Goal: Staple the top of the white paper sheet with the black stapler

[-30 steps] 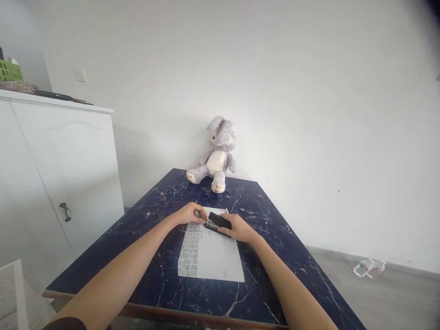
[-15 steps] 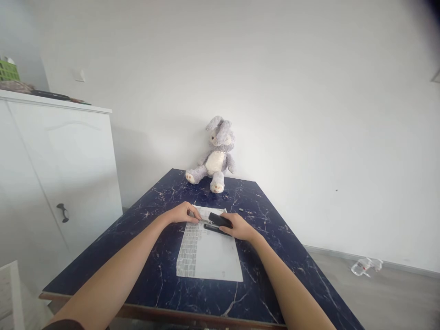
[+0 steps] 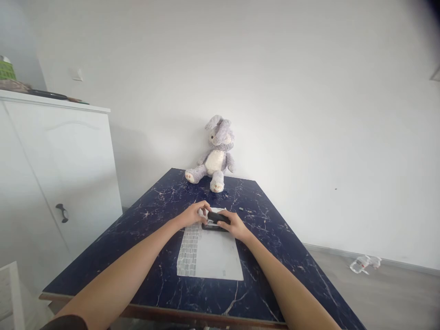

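No lettering legible — faint marks (image 3: 224,273) on white paper (image 3: 218,254) too small to read.

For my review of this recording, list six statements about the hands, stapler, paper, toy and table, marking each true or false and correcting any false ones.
1. The right hand holds the stapler. True.
2. The stapler is fully closed. False: its top stands raised from its base.
3. The toy sits at the far end of the table. True.
4. The left hand touches the toy. False: it is at the stapler's left end.
5. The paper lies on the table. True.
6. The tabletop is plain white. False: it is dark blue with pale veins.
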A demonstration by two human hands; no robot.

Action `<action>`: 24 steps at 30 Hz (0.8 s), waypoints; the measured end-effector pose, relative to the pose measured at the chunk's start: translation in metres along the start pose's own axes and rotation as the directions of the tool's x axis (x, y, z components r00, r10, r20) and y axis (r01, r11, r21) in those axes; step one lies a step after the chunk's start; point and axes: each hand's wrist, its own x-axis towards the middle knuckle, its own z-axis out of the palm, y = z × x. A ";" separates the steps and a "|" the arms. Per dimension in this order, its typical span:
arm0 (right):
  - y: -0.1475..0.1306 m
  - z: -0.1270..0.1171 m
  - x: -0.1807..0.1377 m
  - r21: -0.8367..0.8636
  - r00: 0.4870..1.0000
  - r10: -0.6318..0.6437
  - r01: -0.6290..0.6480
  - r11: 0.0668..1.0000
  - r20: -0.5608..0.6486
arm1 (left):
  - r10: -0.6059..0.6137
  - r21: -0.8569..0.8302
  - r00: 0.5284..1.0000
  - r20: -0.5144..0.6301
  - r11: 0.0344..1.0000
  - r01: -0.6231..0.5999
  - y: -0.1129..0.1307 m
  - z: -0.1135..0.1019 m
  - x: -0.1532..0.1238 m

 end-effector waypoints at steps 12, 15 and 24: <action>-0.010 -0.012 0.002 -0.065 0.985 -0.022 0.011 0.998 -0.169 | 0.062 0.104 0.993 -0.101 0.993 -0.051 0.018 0.005 0.000; -0.006 -0.032 0.001 -0.143 0.955 0.053 -0.098 0.985 -0.292 | 0.028 0.230 0.992 -0.120 0.973 0.000 0.014 0.009 0.000; 0.029 -0.091 -0.024 -0.390 0.916 0.323 -0.394 0.832 -0.237 | -0.069 0.503 0.926 0.371 0.853 -0.138 -0.004 0.008 -0.010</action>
